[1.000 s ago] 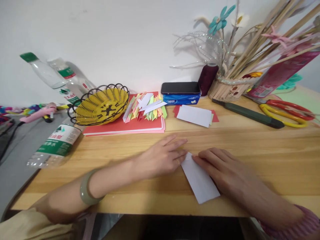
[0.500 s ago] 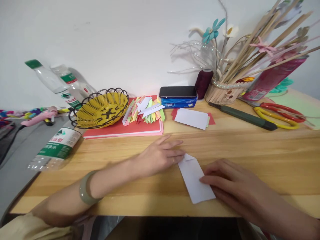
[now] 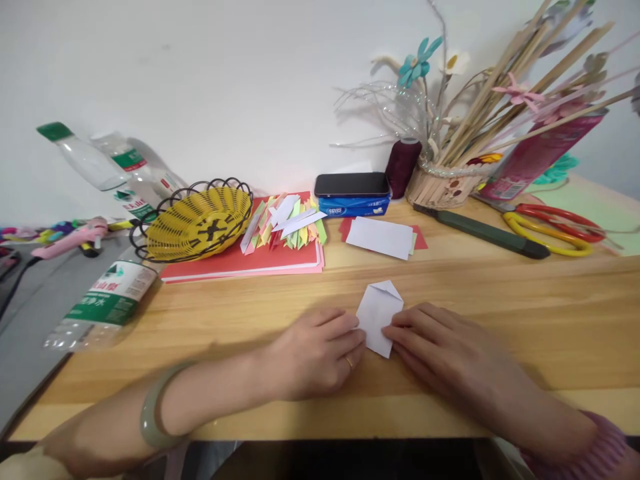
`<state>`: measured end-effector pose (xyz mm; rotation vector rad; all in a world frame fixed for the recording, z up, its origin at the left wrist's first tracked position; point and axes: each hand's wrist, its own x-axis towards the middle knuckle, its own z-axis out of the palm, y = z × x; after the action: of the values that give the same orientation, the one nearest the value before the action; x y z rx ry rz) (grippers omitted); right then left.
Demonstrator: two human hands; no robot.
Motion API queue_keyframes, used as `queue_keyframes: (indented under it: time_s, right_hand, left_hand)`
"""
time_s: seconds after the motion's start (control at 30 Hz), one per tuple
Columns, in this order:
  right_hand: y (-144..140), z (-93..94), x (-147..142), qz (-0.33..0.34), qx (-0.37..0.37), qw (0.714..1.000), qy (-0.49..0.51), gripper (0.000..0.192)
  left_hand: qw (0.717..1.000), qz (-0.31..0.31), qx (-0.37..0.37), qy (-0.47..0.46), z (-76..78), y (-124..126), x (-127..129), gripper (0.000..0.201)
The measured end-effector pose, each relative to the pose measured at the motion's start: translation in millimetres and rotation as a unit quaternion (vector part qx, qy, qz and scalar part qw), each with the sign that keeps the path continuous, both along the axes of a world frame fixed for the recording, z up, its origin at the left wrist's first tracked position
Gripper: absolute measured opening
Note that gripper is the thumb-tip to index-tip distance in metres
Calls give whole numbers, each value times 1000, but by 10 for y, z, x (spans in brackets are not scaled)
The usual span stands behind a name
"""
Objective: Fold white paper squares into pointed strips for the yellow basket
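A small piece of white paper lies in front of me, its upper end brought to a blunt point with folded-down corners. On its left edge, my left hand pinches the paper between thumb and fingers; a ring and a green bangle show on that arm. My right hand grips the right edge, thumb and fingertips closed on it. The fingertips partly cover the lower sides of the paper. Just beyond it rests a stack of white paper slips over red and green ones.
Behind are a yellow basket, folded paper strips on red sheets, and a phone on a blue tissue pack. To the right lie a green cutter and scissors; plastic bottles stand left.
The paper has turned more upright and now looks shorter, its lower part seemingly folded. My left hand has moved from the top corner down to the left edge; my right fingers have closed on the right edge.
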<state>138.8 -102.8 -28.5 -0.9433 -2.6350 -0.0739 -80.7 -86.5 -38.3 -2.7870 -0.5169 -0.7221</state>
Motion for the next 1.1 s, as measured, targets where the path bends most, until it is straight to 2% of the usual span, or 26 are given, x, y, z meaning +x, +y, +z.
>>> queue_keyframes:
  time_s: [0.1,0.2,0.33,0.53,0.77,0.9,1.1]
  right_hand:
    - [16,37,18,41,-31,999,7,22]
    - [40,69,2,42,-64,997,30,22]
    - [68,95,-54,6,-147,987,61,21]
    - [74,68,-135,-72,-266,955,107,18]
    - [138,48,-178,-108,-273,954,54,17]
    - [161,63,-178,-107,-281,953,36,15]
    - [165,70,-167,-99,-283,953,28,17]
  left_hand:
    - [1000,-10,9,-8,35,-5,-21,24]
    - [1000,-8,20,4,43,-22,-25,25]
    - [999,9,31,12,-5,-70,-21,22]
    - [998,35,-13,56,-104,-157,-27,16]
    - [994,63,-57,65,-183,-196,-13,16]
    - [991,91,-77,53,-151,-206,-1,20]
    - [991,95,-71,54,-123,-214,24,18]
